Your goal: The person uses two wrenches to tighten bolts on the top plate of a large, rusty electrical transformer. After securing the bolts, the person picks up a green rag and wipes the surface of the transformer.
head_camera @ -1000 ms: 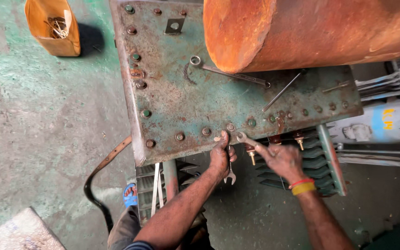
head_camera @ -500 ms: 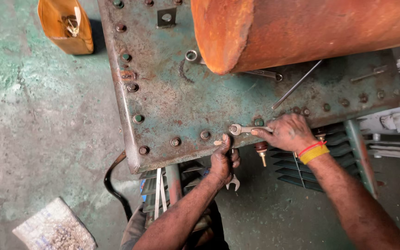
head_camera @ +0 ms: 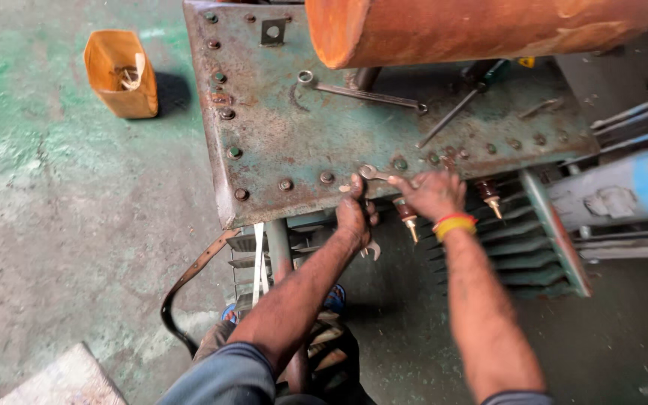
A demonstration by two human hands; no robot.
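- Head camera looks down on a rusty, green-painted steel cover plate (head_camera: 301, 142) with bolt heads along its edges, set on top of a finned metal tank.
- A large rust-orange steel cylinder (head_camera: 474, 26) lies across the far part of the plate; a long ring spanner (head_camera: 361, 94) and a thin metal rod (head_camera: 451, 116) rest loose on the plate beneath it.
- The right hand (head_camera: 433, 193), with red and yellow bands at the wrist, is closed round the handle of a small silvery spanner (head_camera: 375, 174) whose ring end sits on a bolt at the plate's near edge.
- The left hand (head_camera: 354, 217) reaches under that same edge, fingers curled round a second open-ended spanner (head_camera: 370, 250), its forked end showing below the hand.
- Brown ceramic terminals with brass tips (head_camera: 406, 217) hang just beside both hands.
- An orange plastic container (head_camera: 120, 73) stands on the green-stained concrete floor (head_camera: 54, 225), well apart to the left.
- As a judgement: good work here means seating the upper ring fully on the bolt head, bracing the lower spanner firm against the nut, and turning in short strokes clear of the fragile terminals.
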